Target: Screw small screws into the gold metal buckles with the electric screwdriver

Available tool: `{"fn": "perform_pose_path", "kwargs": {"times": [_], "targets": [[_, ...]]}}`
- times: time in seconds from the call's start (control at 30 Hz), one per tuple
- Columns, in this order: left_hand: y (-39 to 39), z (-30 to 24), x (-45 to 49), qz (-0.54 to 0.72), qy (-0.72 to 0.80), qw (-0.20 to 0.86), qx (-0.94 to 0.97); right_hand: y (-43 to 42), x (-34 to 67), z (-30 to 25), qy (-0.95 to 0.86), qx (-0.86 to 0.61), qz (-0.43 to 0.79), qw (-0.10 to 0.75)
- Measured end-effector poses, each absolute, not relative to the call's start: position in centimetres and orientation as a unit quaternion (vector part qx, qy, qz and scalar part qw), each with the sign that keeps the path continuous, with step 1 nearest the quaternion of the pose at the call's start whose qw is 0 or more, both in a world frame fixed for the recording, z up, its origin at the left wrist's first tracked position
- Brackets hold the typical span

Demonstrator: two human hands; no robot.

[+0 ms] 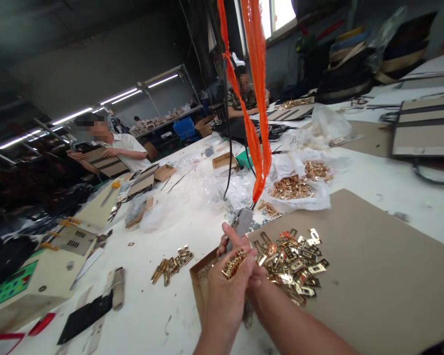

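Note:
My left hand [227, 291] is closed around a row of small gold metal plates [234, 264], pinched under the thumb. Just behind and against it, my right hand [239, 241] is wrapped round a grey hand tool [243, 222] that hangs from an orange band [258, 148]. The tool's lower end is hidden by the hands. Beneath my hands stands a shallow cardboard box [197, 291], mostly covered by them. Close by on the right, a loose heap of gold plates with slots [296, 264] lies on a beige board [370, 261].
A smaller group of gold plates [172, 265] lies left. White plastic bags hold small gold parts [292, 187] farther back. A cream machine with a green panel [13, 286] stands at left. Two people sit across the white table [140, 315]; one holds a striped panel [109, 160].

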State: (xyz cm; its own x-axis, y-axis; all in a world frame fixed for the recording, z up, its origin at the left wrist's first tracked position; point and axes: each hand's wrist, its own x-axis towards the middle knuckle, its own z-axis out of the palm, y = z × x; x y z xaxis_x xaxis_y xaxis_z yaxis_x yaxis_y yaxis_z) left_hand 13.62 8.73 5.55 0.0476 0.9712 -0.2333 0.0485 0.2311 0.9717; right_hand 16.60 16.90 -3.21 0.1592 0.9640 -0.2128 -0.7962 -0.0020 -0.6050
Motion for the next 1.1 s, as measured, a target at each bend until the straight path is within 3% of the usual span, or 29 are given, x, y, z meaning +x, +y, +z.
{"fn": "perform_pose_path", "kwargs": {"times": [0.23, 0.6, 0.73, 0.93, 1.1], "targets": [[8.5, 5.5, 13.0, 0.404, 0.534, 0.564, 0.482, 15.0, 17.7, -2.1, -0.111, -0.258, 0.686, 0.672], [8.4, 5.5, 13.5, 0.382, 0.519, 0.563, 0.517, 16.6, 17.0, -2.1, -0.084, -0.295, 0.677, 0.669], [7.8, 5.2, 11.0, 0.434, 0.491, 0.606, 0.451, 15.8, 17.4, -1.2, -0.089, -0.292, 0.679, 0.667], [7.0, 2.4, 4.1, 0.571, 0.504, 0.575, 0.298, 14.8, 17.8, 1.0, -0.032, -0.219, 0.607, 0.763], [6.5, 0.7, 2.2, 0.608, 0.463, 0.598, 0.241, 13.8, 17.9, 2.1, -0.026, -0.154, 0.657, 0.737]]}}
